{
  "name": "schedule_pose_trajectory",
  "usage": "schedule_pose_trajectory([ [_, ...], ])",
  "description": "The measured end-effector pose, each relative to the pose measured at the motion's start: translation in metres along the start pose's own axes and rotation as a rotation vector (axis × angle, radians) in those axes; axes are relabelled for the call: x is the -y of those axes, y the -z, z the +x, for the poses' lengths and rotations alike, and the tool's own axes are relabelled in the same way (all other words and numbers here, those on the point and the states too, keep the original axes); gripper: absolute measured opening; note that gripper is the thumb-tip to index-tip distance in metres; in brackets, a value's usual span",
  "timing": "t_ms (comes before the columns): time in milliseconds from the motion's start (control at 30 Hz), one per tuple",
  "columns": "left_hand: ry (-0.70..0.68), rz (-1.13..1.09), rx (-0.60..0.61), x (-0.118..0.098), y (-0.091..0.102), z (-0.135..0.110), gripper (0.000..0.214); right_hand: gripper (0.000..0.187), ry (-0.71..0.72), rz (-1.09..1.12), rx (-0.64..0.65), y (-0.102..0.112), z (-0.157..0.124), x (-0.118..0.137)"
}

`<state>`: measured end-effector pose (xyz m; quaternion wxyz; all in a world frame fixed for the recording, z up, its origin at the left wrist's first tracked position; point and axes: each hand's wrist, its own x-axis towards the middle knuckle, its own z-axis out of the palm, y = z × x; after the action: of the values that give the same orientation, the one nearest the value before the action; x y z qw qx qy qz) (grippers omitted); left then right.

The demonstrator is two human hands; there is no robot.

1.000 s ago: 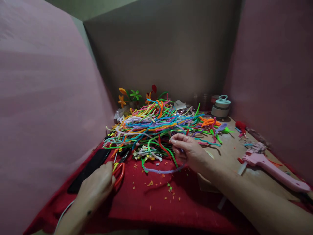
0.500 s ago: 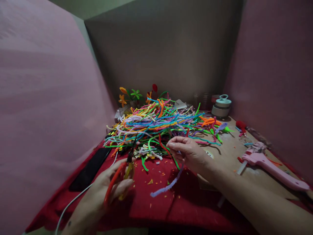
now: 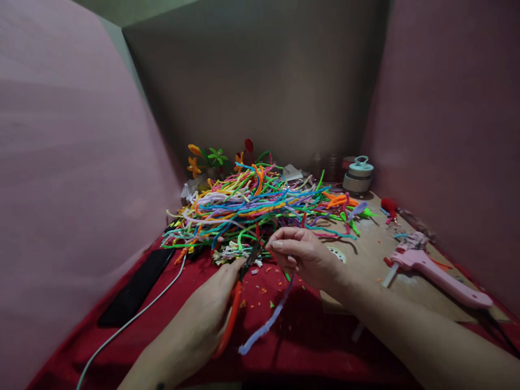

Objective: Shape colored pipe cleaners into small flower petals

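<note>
My left hand (image 3: 205, 306) is closed around a pair of pliers (image 3: 231, 325) with orange-red handles and dark jaws. Those jaws point up and to the right, close to the fingertips of my right hand (image 3: 311, 253); whether they touch anything there I cannot tell. Pinched in my right fingers is a lavender pipe cleaner (image 3: 266, 325), its fuzzy tail hanging down over the red cloth. The end at my fingertips is mostly hidden. Behind both hands lies a big heap of multicoloured pipe cleaners (image 3: 247, 203), with a bundle of short pale-tipped ones (image 3: 233, 252) in front.
A black phone (image 3: 136, 287) and a white cable (image 3: 134, 319) lie at left. On the board (image 3: 365, 260) at right rests a pink glue gun (image 3: 442, 276). Pipe-cleaner flowers (image 3: 217, 156) and a lidded container (image 3: 358, 176) stand behind. Scraps dot the red cloth (image 3: 300, 336).
My left hand has moved right and up, bringing the pliers' jaws close to my right fingertips. My right hand still pinches the lavender pipe cleaner. The whole view has shifted slightly.
</note>
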<state>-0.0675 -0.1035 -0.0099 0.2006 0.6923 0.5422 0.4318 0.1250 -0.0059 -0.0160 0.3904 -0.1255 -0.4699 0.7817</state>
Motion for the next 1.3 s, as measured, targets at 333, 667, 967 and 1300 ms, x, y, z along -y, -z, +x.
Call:
schedule_pose_trajectory([
  [333, -0.005, 0.318, 0.206, -0.008, -0.016, 0.004, 0.046, 0.013, -0.015, -0.028, -0.036, 0.001, -0.001, -0.003],
  [667, -0.11, 0.411, 0.265, -0.012, -0.014, 0.005, 0.05, 0.014, -0.02, -0.077, -0.061, 0.001, -0.001, -0.004],
  [967, 0.058, 0.223, 0.233, -0.014, -0.017, 0.006, 0.045, 0.018, -0.024, -0.101, -0.086, -0.001, -0.001, -0.002],
  [1300, 0.376, -0.299, -0.042, -0.017, 0.0, 0.007, 0.039, 0.015, 0.041, -0.058, -0.209, 0.002, 0.003, 0.004],
])
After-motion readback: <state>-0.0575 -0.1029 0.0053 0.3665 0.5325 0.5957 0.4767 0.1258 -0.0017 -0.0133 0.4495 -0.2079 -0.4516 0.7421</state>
